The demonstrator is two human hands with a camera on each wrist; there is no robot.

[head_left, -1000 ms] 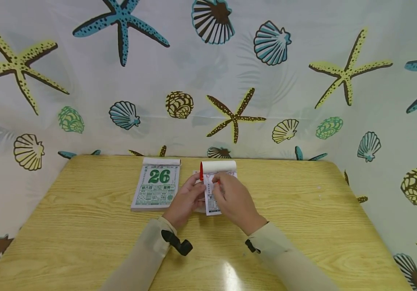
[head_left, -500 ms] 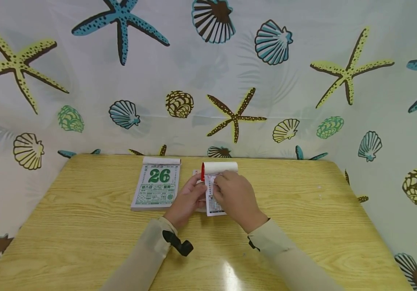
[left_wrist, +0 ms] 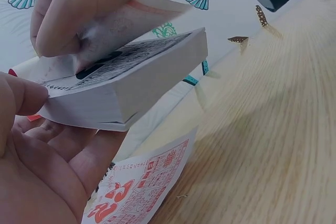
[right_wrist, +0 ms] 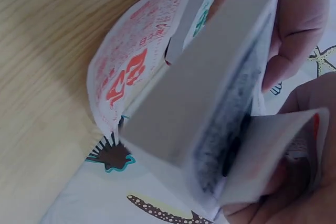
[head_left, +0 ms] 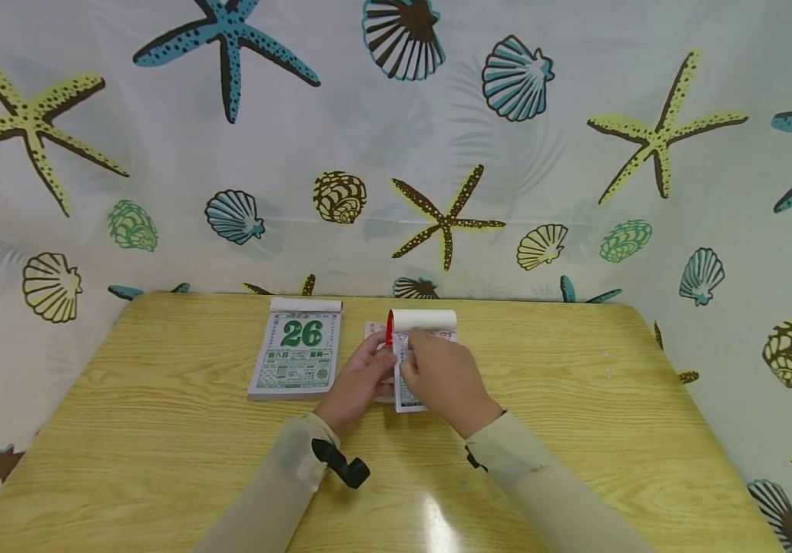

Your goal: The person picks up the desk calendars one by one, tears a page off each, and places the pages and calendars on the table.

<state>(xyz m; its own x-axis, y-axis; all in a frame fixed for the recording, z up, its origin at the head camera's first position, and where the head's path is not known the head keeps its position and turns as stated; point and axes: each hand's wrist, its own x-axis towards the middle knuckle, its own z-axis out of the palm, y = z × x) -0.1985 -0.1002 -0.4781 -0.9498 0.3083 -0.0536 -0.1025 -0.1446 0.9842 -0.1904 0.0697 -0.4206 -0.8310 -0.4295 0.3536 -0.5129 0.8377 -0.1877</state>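
A thick tear-off calendar is held up off the table, its white top flap rolled back. My left hand grips it by its left side, thumb above and fingers underneath. Curled over its front, my right hand pinches a calendar page. In both wrist views this page bends up off the dark-printed sheet below. Part of the calendar's face is hidden behind the right hand in the head view. A loose red-printed page lies beneath the calendar on the table.
A second tear-off calendar, showing a green 26, lies to the left of my hands. The wooden table runs back to a cloth printed with shells and starfish.
The calendar and my left hand have shifted slightly to the right. My right hand stays over the calendar's front, its fingers moving only a little.
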